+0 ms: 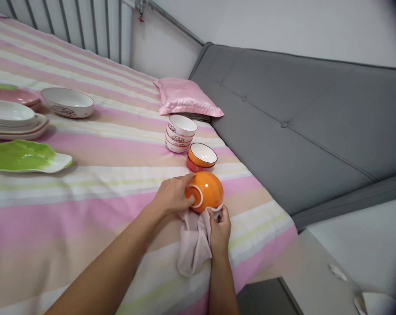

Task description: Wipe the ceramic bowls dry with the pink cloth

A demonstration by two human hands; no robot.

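Observation:
My left hand (171,194) grips an orange bowl (208,189) turned on its side, base ring toward me, just above the striped bedcover (86,210). Fingers wrap its foot. My right hand (219,227) is closed on a pale pink cloth (194,240), pressing it against the bowl's lower side. The cloth hangs down onto the cover. Just beyond sit two stacked orange and red bowls (202,156) and a stack of white patterned bowls (181,133).
A green leaf-shaped plate (24,156), a stack of white plates (11,118), a pink plate (16,94) and a wide white bowl (67,101) lie at the left. A pink pillow (186,97) lies by the grey padded sofa back (299,127). The bed edge drops at the right.

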